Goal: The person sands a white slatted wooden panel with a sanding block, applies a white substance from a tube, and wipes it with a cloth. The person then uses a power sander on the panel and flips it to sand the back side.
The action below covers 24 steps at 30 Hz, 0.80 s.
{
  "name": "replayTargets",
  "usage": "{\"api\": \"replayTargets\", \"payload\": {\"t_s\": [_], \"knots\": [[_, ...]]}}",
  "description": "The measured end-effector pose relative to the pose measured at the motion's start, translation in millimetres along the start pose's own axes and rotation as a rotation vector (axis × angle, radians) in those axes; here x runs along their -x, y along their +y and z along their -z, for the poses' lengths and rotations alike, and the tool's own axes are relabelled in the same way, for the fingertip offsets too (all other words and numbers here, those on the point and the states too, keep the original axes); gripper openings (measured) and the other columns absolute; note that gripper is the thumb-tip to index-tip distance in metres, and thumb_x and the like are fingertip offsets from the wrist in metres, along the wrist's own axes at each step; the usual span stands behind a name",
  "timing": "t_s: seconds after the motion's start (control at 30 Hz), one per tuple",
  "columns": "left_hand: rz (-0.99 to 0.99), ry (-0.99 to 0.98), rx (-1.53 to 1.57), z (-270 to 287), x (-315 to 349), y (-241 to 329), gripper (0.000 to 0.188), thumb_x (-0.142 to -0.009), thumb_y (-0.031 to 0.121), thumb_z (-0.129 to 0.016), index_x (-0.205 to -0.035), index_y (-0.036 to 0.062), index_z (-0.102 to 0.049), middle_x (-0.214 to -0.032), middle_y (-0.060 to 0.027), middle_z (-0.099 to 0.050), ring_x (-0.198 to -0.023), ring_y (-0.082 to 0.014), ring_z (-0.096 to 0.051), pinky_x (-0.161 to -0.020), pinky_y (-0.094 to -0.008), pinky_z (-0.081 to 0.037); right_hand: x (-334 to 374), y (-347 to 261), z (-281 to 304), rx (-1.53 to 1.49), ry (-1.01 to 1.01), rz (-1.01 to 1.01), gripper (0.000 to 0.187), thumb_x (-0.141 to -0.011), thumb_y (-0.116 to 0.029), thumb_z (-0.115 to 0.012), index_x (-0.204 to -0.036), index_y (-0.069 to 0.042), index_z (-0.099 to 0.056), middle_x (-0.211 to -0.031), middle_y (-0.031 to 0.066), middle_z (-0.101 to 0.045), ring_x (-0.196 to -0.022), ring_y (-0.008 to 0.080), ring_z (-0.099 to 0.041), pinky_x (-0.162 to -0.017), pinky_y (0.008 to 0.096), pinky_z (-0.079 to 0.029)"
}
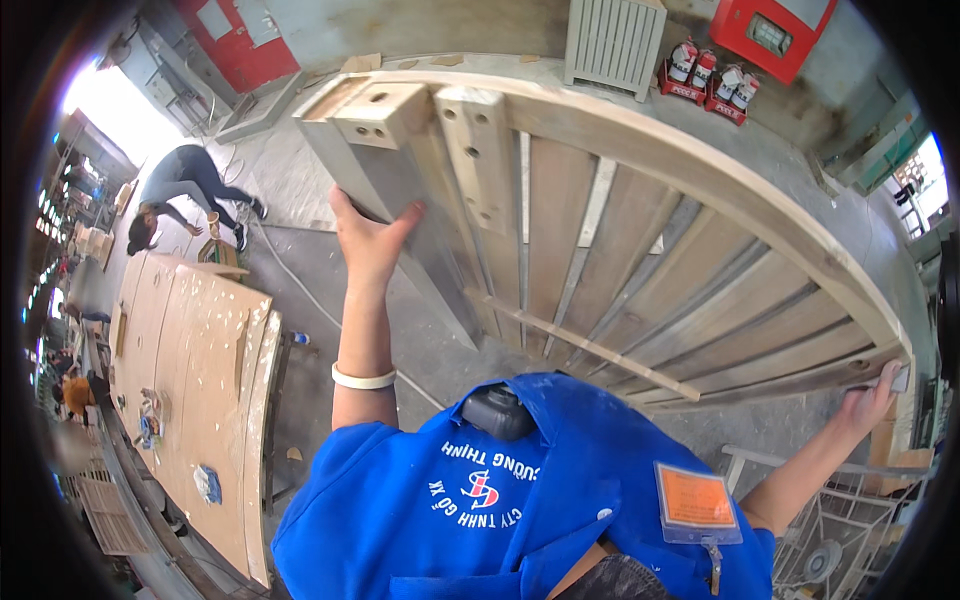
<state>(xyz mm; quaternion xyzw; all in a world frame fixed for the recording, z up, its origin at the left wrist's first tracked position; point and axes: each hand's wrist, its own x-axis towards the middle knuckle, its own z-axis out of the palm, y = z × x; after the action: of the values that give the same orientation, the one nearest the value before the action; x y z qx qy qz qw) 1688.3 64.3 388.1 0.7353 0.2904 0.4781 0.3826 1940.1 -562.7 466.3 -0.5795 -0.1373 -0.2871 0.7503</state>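
Observation:
A large slatted wooden panel (570, 205) stands tilted in front of me, held up between both hands. Its left end has a thick squared post (385, 175) and a block with several drilled holes. My left hand (372, 235) wraps around that post, thumb on the inner side. At the far right corner of the panel, my right hand (868, 400) grips the frame, and some of its fingers are hidden. A thin wooden strip (590, 347) crosses the slats on the side nearest me.
To the left is a low table with a pale board top (200, 400), bearing a crumpled blue-white packet (207, 484). A person (185, 190) bends over beyond it. A hose (300, 285) runs over the floor. Fire extinguishers (705, 70) and a slatted cabinet (613, 45) stand by the back wall.

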Motion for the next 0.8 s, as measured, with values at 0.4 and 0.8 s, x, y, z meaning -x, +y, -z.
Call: {"api": "replayTargets", "payload": {"t_s": [0.4,0.8], "knots": [[0.054,0.119,-0.192,-206,-122,-13,0.091,-0.060,0.027,-0.087,-0.128,-0.0016,-0.034,-0.119,-0.0201,-0.052,-0.110,-0.0312,-0.054,-0.093,-0.0394,-0.044,-217,208,-136,-0.128,-0.217,-0.153,0.037,-0.095,-0.019,-0.060,-0.125,0.000,-0.052,-0.121,0.0088,-0.059,-0.112,0.0188,-0.054,-0.097,0.0348,-0.041],[0.092,0.040,-0.134,-470,-300,-91,0.093,-0.059,0.014,-0.085,-0.132,-0.0025,-0.030,-0.126,-0.0195,-0.046,-0.118,-0.0315,-0.048,-0.099,-0.0415,-0.040,-403,402,-275,-0.088,-0.271,-0.181,0.035,-0.094,-0.013,-0.060,-0.126,0.000,-0.052,-0.122,0.0076,-0.058,-0.114,0.0185,-0.054,-0.098,0.0330,-0.041]]}}
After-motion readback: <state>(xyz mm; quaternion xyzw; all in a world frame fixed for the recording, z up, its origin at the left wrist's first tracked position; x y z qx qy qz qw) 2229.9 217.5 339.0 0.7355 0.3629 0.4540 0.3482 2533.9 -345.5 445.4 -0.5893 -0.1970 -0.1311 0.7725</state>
